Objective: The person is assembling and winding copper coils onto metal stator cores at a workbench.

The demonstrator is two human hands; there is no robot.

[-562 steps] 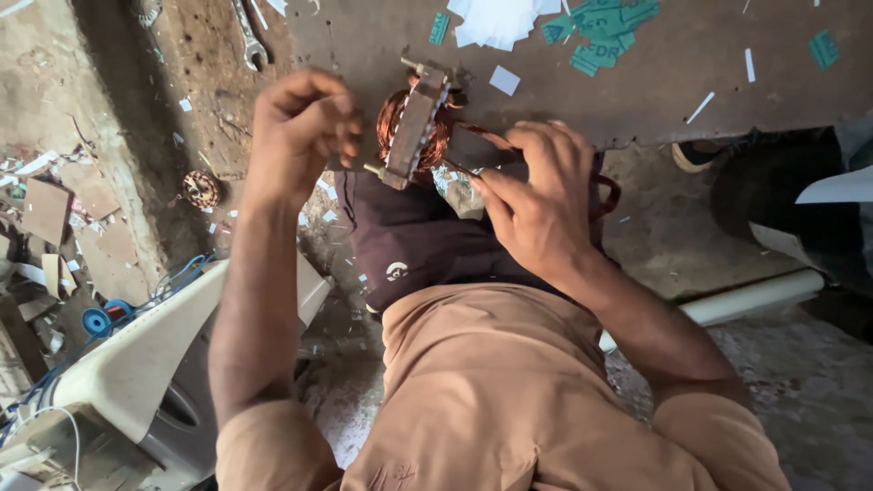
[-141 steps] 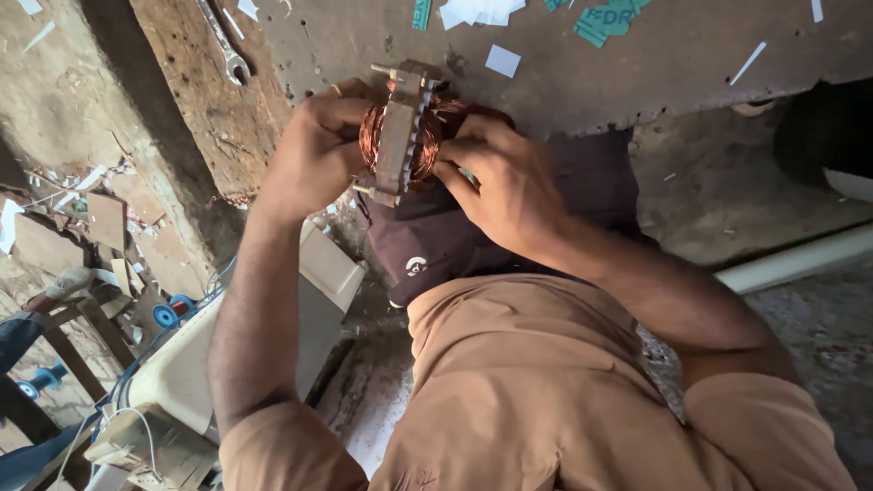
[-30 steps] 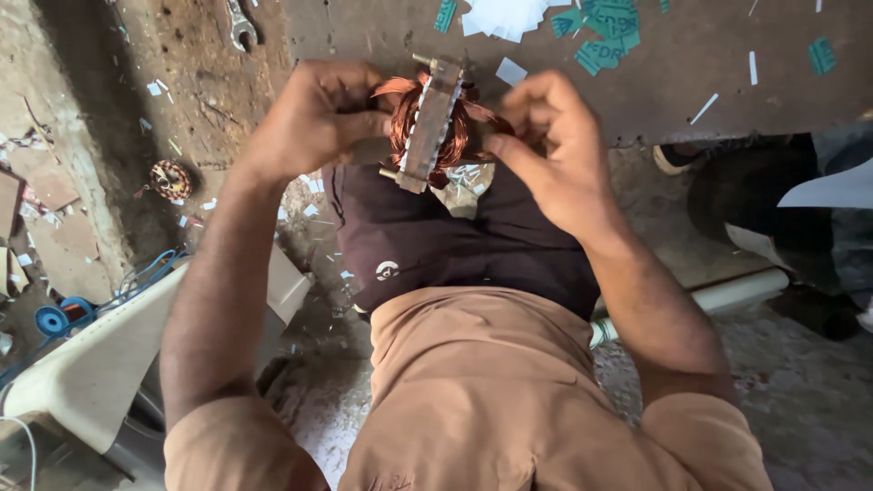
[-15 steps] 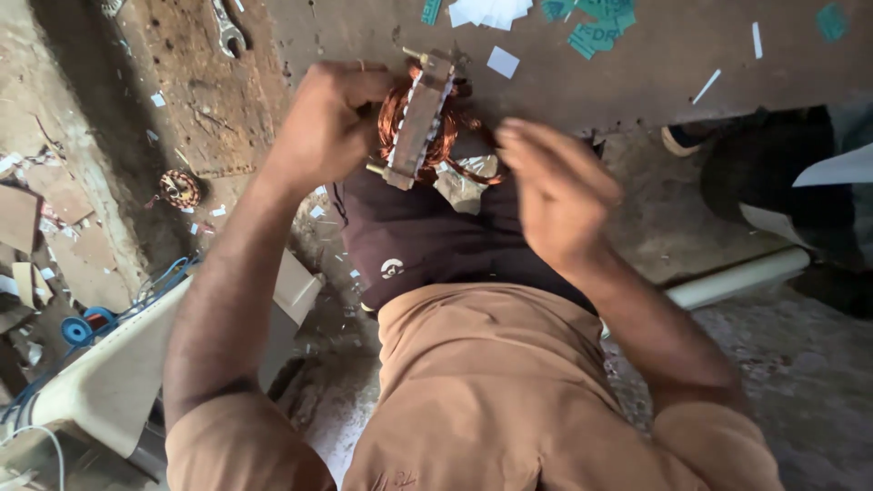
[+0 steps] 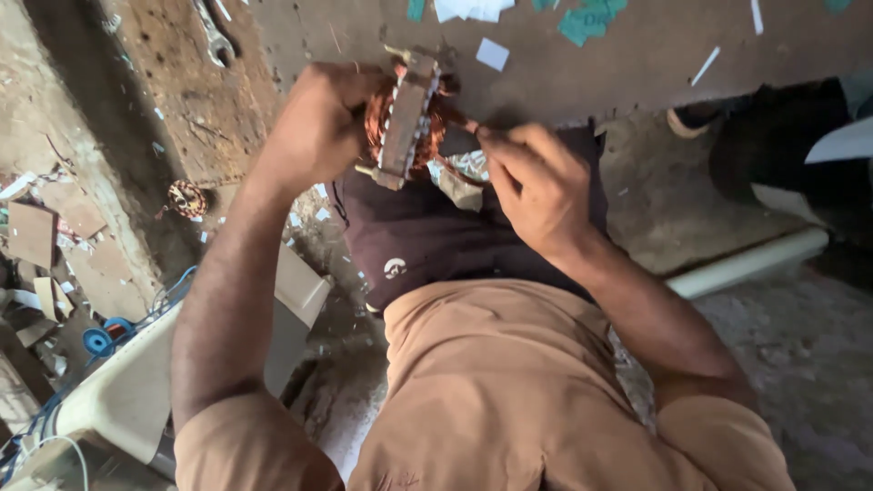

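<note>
- The left hand [image 5: 318, 123] is wrapped around the left side of a motor stator [image 5: 406, 114], fingers curled tight against its copper windings, holding it up above the lap.
- The stator sits edge-on to the camera: a grey band of stacked steel plates runs down its middle, with reddish copper coils bulging out on both sides.
- It hangs at the far end of the person's reach, just near of the edge of a rough wooden board [image 5: 637, 55].
- The right hand [image 5: 536, 186] is just right of the stator, its thumb and fingertips pinched together on something thin at the coil's right side; what they grip is too small to tell.
- A crumpled piece of pale material [image 5: 459, 177] lies just below the stator, between the two hands, on dark cloth [image 5: 427, 245] over the lap.
- On the board, white and green paper scraps [image 5: 491, 53] are scattered.
- A wrench [image 5: 214, 35] lies far left on the worn surface.
- A small copper coil [image 5: 186, 197] rests on the ground at left, well apart from the hands.
- A white pipe [image 5: 746, 264] lies at right.
</note>
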